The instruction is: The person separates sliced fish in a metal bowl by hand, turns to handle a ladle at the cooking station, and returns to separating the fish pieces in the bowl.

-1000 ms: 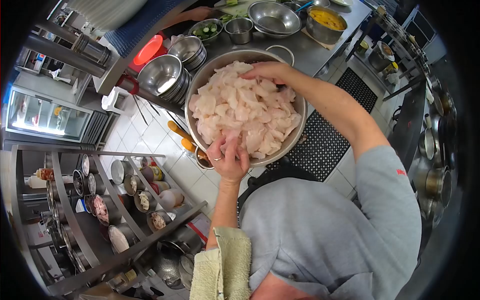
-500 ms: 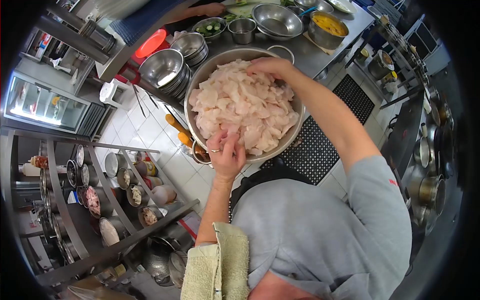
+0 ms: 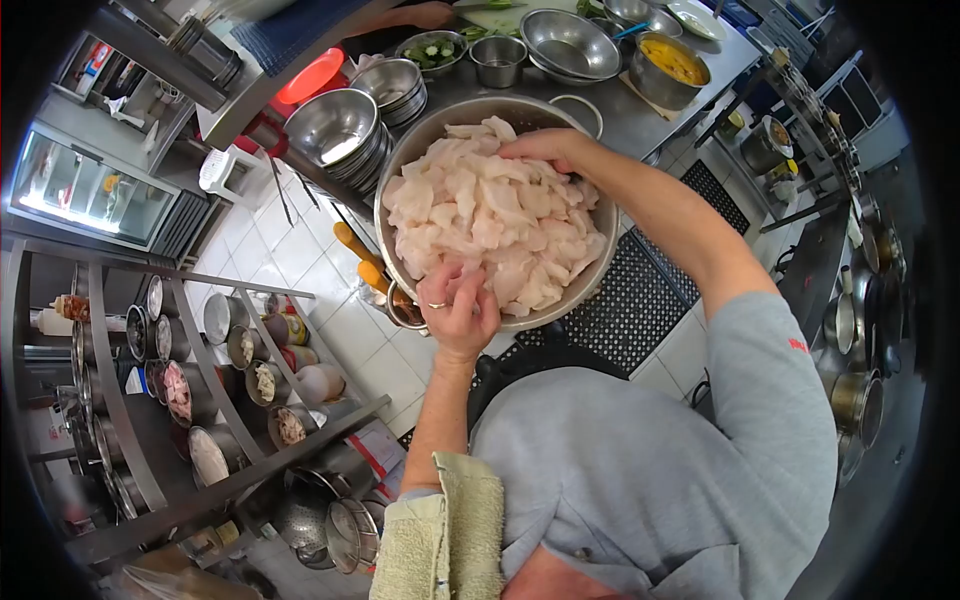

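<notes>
A large metal pot (image 3: pixel 606 245) with loop handles is heaped with pale pink slices of raw meat (image 3: pixel 490 215); whether chicken or fish, I cannot tell. My left hand (image 3: pixel 462 308), with a ring on one finger, is at the near left rim, fingers curled into the slices. On the far right side of the heap, my right hand (image 3: pixel 548 150) reaches over the rim. Its fingers are bent around slices, with the tips partly buried among them.
Stacked steel bowls (image 3: pixel 335 130) stand left of the pot. Beyond it are a bowl of cut green vegetables (image 3: pixel 432 52), a small steel pot (image 3: pixel 498 62) and a pot of yellow food (image 3: pixel 670 60). A shelf rack (image 3: pixel 225 480) holds several pots. Another person's hand (image 3: pixel 432 14) shows at the top.
My right hand has sunk deeper into the heap, and slices beside it have shifted and piled up toward the far left. My left hand stays at the near rim. The view has shifted slightly.
</notes>
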Motion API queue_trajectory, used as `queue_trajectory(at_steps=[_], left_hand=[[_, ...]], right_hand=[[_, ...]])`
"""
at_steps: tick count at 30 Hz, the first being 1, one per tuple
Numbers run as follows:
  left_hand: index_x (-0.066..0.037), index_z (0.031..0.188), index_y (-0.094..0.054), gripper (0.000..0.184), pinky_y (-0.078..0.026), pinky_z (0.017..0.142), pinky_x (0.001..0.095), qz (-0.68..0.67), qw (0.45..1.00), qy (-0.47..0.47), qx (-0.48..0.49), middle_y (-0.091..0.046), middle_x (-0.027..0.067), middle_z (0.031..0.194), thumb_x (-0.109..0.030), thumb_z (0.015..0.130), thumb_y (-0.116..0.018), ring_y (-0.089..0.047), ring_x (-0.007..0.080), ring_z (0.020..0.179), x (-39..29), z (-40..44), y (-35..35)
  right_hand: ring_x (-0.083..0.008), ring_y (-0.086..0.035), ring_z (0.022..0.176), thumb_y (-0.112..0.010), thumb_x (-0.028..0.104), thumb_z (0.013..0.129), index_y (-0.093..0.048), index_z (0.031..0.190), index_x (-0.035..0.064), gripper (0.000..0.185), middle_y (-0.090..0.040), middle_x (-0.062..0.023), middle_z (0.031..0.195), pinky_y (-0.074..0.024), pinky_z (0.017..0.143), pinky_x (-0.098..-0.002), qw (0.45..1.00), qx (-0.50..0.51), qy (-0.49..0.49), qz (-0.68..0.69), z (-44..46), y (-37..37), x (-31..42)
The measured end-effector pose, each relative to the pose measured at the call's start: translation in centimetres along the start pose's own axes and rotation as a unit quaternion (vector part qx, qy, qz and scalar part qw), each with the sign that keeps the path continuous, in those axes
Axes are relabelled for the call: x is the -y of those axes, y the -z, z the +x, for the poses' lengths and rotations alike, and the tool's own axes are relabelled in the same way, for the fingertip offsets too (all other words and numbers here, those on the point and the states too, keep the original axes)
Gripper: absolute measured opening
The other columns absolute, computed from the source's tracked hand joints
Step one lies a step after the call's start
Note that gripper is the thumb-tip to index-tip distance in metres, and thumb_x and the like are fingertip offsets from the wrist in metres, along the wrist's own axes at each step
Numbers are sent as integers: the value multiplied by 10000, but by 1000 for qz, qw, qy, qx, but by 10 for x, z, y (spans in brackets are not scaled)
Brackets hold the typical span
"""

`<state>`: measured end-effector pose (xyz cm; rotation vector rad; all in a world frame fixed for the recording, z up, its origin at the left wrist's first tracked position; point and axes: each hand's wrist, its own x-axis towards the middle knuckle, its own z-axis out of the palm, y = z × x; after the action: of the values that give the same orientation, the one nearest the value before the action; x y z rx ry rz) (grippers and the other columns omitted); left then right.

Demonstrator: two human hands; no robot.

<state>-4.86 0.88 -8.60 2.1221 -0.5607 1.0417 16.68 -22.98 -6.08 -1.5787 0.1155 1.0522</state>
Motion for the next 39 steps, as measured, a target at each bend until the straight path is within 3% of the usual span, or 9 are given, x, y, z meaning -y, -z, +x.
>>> queue_trajectory(at_steps=[13,20,23,25,29,33,36,38,39], left_hand=[[-65,944,-668,299,-490,738,368,-21,1000,4,16,-575,151,1103,47,667,-646,-585,280,900,2,-2,-2],[-65,961,-677,310,-486,729,361,-22,999,13,47,-570,150,1118,47,674,-644,-577,265,869,2,-3,1],[-56,975,-675,308,-496,750,370,-31,998,18,56,-568,153,1121,53,689,-643,-582,271,881,1,-1,3],[-47,989,-672,307,-503,765,375,-36,997,23,63,-567,156,1121,57,701,-642,-586,276,890,-3,4,4],[-22,1051,-664,316,-495,819,409,-82,992,76,58,-563,170,1134,38,742,-648,-583,323,933,-10,35,12],[-5,1088,-643,319,-507,861,397,-53,993,84,69,-583,183,1122,37,772,-643,-605,344,992,-10,64,18],[-9,1121,-636,301,-508,871,406,-30,993,61,96,-602,188,1139,3,821,-663,-613,356,1004,-10,89,15],[-12,1129,-636,287,-510,868,408,-31,992,49,109,-616,188,1139,-10,843,-666,-619,357,1001,-12,104,9],[-17,1147,-638,286,-508,877,415,-45,988,63,133,-634,190,1120,-22,863,-662,-625,355,1002,-13,113,7]], right_hand=[[-235,-526,1309,-853,158,671,-397,1514,46,965,-497,-136,1457,-467,1046,-356,993,-50,87,-69,-95,-28,29],[-209,-584,1213,-804,99,706,-456,1460,13,835,-576,-143,1350,-494,993,-319,989,-66,114,-68,-115,-42,47],[-202,-597,1182,-776,105,734,-513,1410,12,731,-622,-129,1292,-496,980,-323,977,16,191,-91,-116,-45,59],[-223,-615,1151,-750,117,749,-547,1378,31,666,-656,-123,1246,-485,990,-337,906,-19,324,-273,-118,-50,68],[-257,-618,1145,-758,117,720,-539,1386,58,704,-646,-131,1265,-468,1012,-352,830,-21,359,-427,-105,-70,53],[-274,-581,1211,-781,92,682,-506,1421,71,789,-602,-135,1336,-448,1049,-371,801,-79,436,-403,-91,-58,27],[-253,-564,1240,-785,83,689,-450,1462,55,843,-588,-129,1354,-441,1067,-363,873,-29,411,-262,-96,-50,18],[-224,-565,1231,-770,47,719,-408,1486,41,849,-590,-125,1330,-440,1072,-345,934,49,348,61,-102,-54,11],[-224,-565,1231,-770,47,719,-408,1486,41,849,-590,-125,1330,-440,1072,-345,933,47,350,61,-101,-51,9]])
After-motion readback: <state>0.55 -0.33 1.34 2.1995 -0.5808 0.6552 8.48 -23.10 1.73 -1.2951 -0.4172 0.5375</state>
